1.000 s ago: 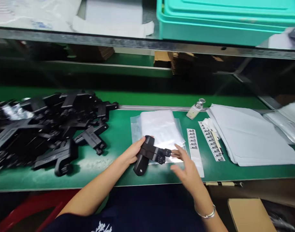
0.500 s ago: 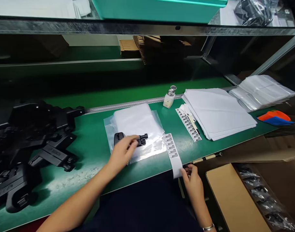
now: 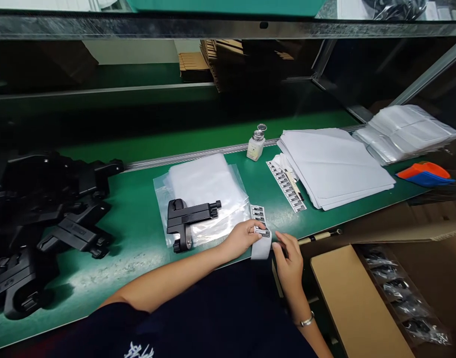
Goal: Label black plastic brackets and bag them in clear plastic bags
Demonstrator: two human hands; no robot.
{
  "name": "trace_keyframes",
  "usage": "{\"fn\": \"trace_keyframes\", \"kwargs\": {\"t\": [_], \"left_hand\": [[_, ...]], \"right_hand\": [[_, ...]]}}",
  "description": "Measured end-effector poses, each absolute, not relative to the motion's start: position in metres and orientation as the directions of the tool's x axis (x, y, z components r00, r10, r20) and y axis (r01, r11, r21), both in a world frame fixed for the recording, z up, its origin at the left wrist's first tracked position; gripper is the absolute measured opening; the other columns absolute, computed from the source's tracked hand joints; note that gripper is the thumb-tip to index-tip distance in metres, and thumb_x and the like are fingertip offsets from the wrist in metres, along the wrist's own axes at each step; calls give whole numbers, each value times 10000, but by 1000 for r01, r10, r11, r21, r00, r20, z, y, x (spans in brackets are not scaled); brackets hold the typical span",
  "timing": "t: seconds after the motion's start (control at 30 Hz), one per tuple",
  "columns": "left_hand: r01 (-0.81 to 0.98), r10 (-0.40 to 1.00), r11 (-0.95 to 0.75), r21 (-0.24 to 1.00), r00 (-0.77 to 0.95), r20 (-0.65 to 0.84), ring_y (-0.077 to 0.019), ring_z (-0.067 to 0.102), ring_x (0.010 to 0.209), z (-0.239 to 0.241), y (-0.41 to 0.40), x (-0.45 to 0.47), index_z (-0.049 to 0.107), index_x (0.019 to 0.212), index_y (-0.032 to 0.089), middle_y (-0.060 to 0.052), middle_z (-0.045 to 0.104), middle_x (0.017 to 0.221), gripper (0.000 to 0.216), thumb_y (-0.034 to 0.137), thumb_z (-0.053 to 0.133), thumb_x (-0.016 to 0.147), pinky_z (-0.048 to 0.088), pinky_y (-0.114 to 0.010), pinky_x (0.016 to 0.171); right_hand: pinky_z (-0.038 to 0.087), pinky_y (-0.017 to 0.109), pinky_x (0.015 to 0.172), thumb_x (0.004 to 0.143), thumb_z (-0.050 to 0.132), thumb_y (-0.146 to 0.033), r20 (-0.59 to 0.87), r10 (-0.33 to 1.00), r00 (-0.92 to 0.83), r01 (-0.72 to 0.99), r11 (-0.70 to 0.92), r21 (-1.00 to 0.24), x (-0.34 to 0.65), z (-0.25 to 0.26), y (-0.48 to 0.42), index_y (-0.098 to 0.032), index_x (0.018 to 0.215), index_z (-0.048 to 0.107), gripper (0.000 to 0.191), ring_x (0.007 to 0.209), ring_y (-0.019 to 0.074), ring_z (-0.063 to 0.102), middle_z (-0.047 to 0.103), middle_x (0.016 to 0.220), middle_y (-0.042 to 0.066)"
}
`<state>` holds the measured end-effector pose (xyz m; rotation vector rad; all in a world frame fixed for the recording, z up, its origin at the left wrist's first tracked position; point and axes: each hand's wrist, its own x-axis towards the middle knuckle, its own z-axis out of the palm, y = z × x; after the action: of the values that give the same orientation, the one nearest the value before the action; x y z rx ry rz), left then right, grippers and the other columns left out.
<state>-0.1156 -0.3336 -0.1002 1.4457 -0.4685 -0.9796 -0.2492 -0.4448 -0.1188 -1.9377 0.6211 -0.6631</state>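
My left hand (image 3: 242, 237) pinches the label strip (image 3: 260, 233) at the desk's (image 3: 138, 223) front edge; my right hand (image 3: 289, 258) has its fingertips on the strip's lower end, grip loosely curled. Just left, a black bracket (image 3: 186, 221) lies on clear bags (image 3: 209, 191). White sheets (image 3: 332, 166) sit further right.

Green bench (image 3: 138, 233), black parts (image 3: 45, 209), bags (image 3: 205, 189)
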Motion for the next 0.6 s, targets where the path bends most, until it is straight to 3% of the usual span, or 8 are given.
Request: {"fn": "trace_keyframes", "kwargs": {"t": [0.17,0.27,0.33,0.4,0.5,0.6], "left_hand": [[58,-775,-238,970,590,-226,-98,365,543,-91,-332,-111,615,903,170,67,384,580,158,251,572,774,278,-220,528],[-11,-804,-258,966,557,-208,-124,452,582,-89,-330,-103,611,992,161,47,482,618,253,321,592,796,363,-239,576],[-111,-835,-217,970,537,-125,-172,555,703,-87,-331,-93,599,1086,157,-13,604,757,337,400,511,871,438,-288,690],[-276,-858,-167,946,514,-1,-228,602,938,-83,-337,-82,577,1184,163,-92,661,1031,401,412,375,943,447,-353,868],[-511,-879,-206,834,472,72,-278,515,1197,-76,-349,-67,517,1313,164,-142,580,1295,421,319,385,945,366,-412,1032],[-608,-834,-397,688,551,5,-305,521,1198,-60,-345,-60,401,1433,175,-158,588,1287,553,199,471,884,381,-441,1014]], "right_hand": [[494,419,808,893,557,-332,375,-535,757,-144,-697,-703,-230,-115,-453,-231,912,712,186,883,236,602,664,893,78],[458,457,891,864,607,-279,505,-433,747,-112,-831,-545,-232,-115,-455,-267,854,727,121,822,223,624,692,846,52],[431,484,960,837,643,-258,576,-431,694,-63,-834,-548,-235,-113,-458,-292,826,726,90,819,218,639,700,832,30],[438,491,978,842,639,-277,574,-552,606,-22,-732,-681,-233,-110,-462,-290,858,720,84,904,235,645,704,904,36],[460,484,981,892,573,-358,289,-728,622,49,-332,-942,-212,-111,-467,-250,1090,668,245,1083,255,622,662,1167,78],[441,472,1015,876,583,-427,-26,-613,790,9,54,-998,-179,-119,-469,-223,1286,536,461,1155,259,606,541,1372,125]]}}
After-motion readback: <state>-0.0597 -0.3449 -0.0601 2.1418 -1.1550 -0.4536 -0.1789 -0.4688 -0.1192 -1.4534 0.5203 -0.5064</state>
